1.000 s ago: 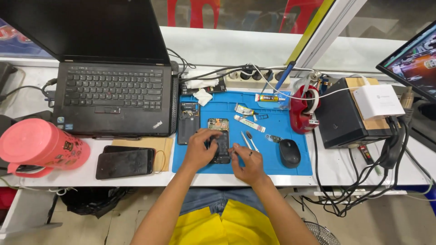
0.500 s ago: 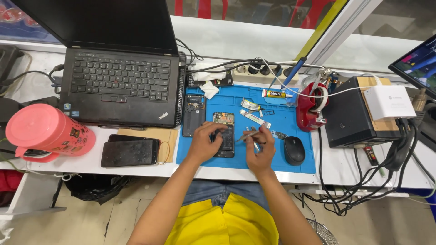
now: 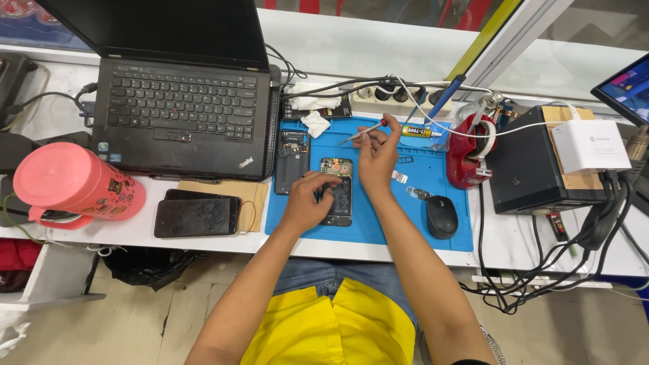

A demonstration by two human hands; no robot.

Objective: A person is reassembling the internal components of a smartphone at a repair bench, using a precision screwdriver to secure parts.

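Head view shows a white bench under a glass partition, with a tiled floor below. Items follow from largest to smallest.

1. Laptop [image 3: 182, 101]: open, dark, at the back left of the bench.
2. Blue mat [image 3: 378, 216]: lies in front of the person, just right of the laptop. All work takes place on it.
3. Black box [image 3: 534, 169]: stands right of the mat, with a white adapter [image 3: 591, 145] on top and a bundle of cables hanging off the bench edge beside it.
4. Pink jug [image 3: 74, 182]: lies tipped on its side at the far left.
5. Dark phone [image 3: 196, 216]: lies flat in front of the laptop, off the mat.
6. Opened phone [image 3: 338, 192]: lies flat near the middle of the mat, its insides exposed. A separate back cover [image 3: 292, 161] lies just beside it on the left.
7. Mouse [image 3: 441, 216]: sits on the right part of the mat.
8. Glue tube [image 3: 416, 131]: lies at the back edge of the mat.

Step in hand, as judged: work on the exposed inside of the phone. The left hand [image 3: 307, 206] rests on the opened phone, fingers curled against its left edge, pinning it. The right hand [image 3: 377, 157] is raised above the mat, fingers pinched closed around a thin tool [image 3: 362, 132] whose tip points left.

The next move likely calls for lowering the tool tip precisely onto the phone while the left hand keeps it from sliding.
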